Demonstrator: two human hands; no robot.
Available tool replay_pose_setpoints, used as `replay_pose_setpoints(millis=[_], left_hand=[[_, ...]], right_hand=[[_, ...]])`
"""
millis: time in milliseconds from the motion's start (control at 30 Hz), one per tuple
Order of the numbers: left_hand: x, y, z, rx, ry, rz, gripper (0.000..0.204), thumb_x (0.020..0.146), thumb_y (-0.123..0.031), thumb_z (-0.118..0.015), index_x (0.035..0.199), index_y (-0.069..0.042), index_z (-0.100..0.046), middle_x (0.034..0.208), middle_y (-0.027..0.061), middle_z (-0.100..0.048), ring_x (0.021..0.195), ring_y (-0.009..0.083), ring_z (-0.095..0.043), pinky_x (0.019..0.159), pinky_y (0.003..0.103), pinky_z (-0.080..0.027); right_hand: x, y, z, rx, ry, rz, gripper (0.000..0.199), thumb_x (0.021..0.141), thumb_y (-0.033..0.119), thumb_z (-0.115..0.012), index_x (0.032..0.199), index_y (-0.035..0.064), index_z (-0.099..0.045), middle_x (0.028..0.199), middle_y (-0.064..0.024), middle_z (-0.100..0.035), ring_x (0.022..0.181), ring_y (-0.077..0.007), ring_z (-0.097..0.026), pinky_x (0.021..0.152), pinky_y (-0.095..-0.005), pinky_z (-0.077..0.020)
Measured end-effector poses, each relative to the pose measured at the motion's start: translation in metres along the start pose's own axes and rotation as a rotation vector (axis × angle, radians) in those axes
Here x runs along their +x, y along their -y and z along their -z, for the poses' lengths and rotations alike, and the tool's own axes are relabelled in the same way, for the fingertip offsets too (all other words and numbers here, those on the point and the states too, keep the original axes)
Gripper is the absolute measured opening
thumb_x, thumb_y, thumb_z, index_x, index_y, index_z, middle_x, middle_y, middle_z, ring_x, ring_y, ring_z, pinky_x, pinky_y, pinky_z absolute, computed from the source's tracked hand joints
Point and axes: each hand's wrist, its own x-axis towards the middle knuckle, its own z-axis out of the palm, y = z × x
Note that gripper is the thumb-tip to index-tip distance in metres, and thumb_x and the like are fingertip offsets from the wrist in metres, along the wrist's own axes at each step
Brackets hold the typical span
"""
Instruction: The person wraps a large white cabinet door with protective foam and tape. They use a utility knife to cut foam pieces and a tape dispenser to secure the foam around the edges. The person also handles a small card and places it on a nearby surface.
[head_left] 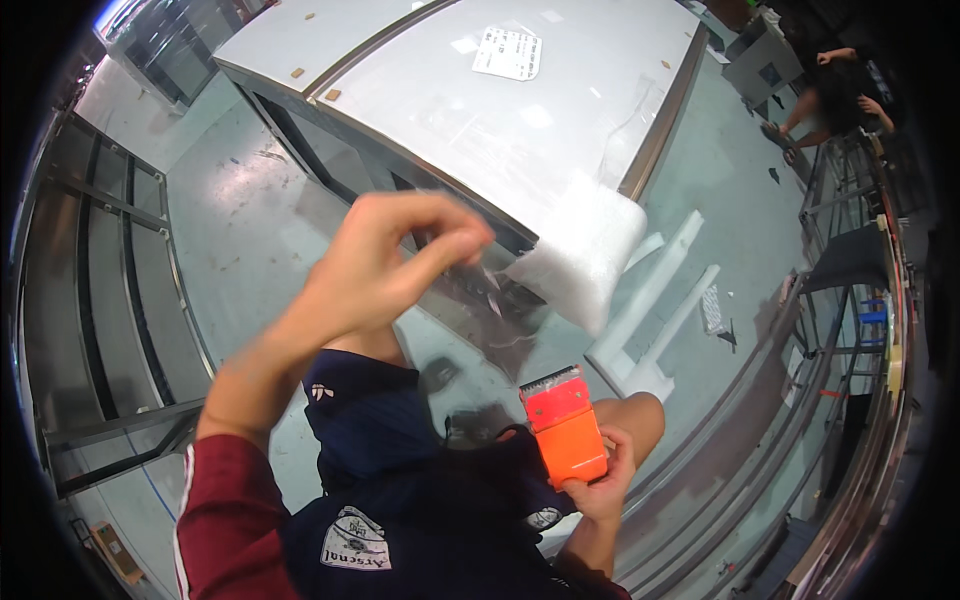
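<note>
Holding the orange dispenser [572, 450] by its lower end, pinched in the right hand [607, 472], with toothed edge [551, 379] poking out beyond the grip; curling the left hand [385, 260] up-left of that; can't tell if pinching anything tbh

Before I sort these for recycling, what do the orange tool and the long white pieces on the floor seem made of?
Orange tool: probably moulded plastic with a smooth sheen, from its vivid, even colour; its dark toothed edge could be metal or plastic.
Long white pieces: likely matt foam, by their thick, blocky shape.
</note>
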Motion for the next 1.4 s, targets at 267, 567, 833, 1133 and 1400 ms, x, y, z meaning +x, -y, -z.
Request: replay_pose_setpoints(millis=[267, 567, 833, 1133, 1400], left_hand=[[0.159, -0.008, -0.032, 0.369, 0.133, -0.294, 0.021, 0.096, -0.015, -0.064, 0.103, 0.002, -0.074, 0.091, 0.0123, -0.075, 0.087, 0.0209, -0.070, 0.081, 0.033, -0.055], [0.187, 0.031, -0.078, 0.780, -0.048, -0.632, 0.015, 0.090, -0.013, -0.068, 0.097, -0.003, -0.077, 0.091, 0.0137, -0.076, 0.088, 0.0348, -0.069, 0.082, 0.042, -0.055], [0.230, 0.005, -0.042, 0.582, -0.011, -0.213, 0.042, 0.097, -0.027, -0.062, 0.129, -0.001, -0.061, 0.135, 0.0266, -0.058, 0.126, 0.0422, -0.054, 0.103, 0.052, -0.043], [0.267, 0.090, -0.053, 1.164, -0.176, -0.452, 0.039, 0.095, -0.020, -0.062, 0.127, 0.001, -0.060, 0.128, 0.0249, -0.060, 0.123, 0.0421, -0.054, 0.105, 0.053, -0.041], [0.297, 0.140, -0.043, 1.351, -0.146, -0.474, 0.062, 0.101, -0.033, -0.047, 0.147, 0.008, -0.039, 0.146, 0.0344, -0.043, 0.138, 0.0510, -0.039, 0.117, 0.060, -0.029]], right_hand=[[0.037, 0.049, -0.082, 0.111, -0.282, 0.151, 0.072, 0.093, 0.021, -0.076, 0.142, 0.0024, -0.026, 0.107, -0.0206, -0.068, 0.078, -0.0222, -0.071, 0.066, -0.0333, -0.0612], [0.073, 0.087, -0.092, 0.085, -0.336, 0.141, 0.062, 0.099, 0.017, -0.066, 0.144, 0.0024, -0.025, 0.109, -0.0193, -0.067, 0.077, -0.0226, -0.070, 0.063, -0.0340, -0.0614], [0.111, 0.126, -0.090, -0.037, -0.359, 0.370, 0.059, 0.099, 0.020, -0.067, 0.141, -0.0046, -0.033, 0.110, -0.0173, -0.068, 0.088, -0.0202, -0.070, 0.074, -0.0310, -0.0585], [0.177, 0.151, -0.080, 0.017, -0.092, -0.090, 0.049, 0.103, 0.021, -0.062, 0.135, -0.0048, -0.037, 0.101, -0.0180, -0.069, 0.072, -0.0186, -0.070, 0.059, -0.0334, -0.0595], [0.050, 0.091, -0.078, 0.092, -0.195, -0.060, 0.056, 0.101, 0.004, -0.054, 0.144, -0.0023, -0.020, 0.115, -0.0245, -0.065, 0.085, -0.0246, -0.073, 0.073, -0.0345, -0.0595]])
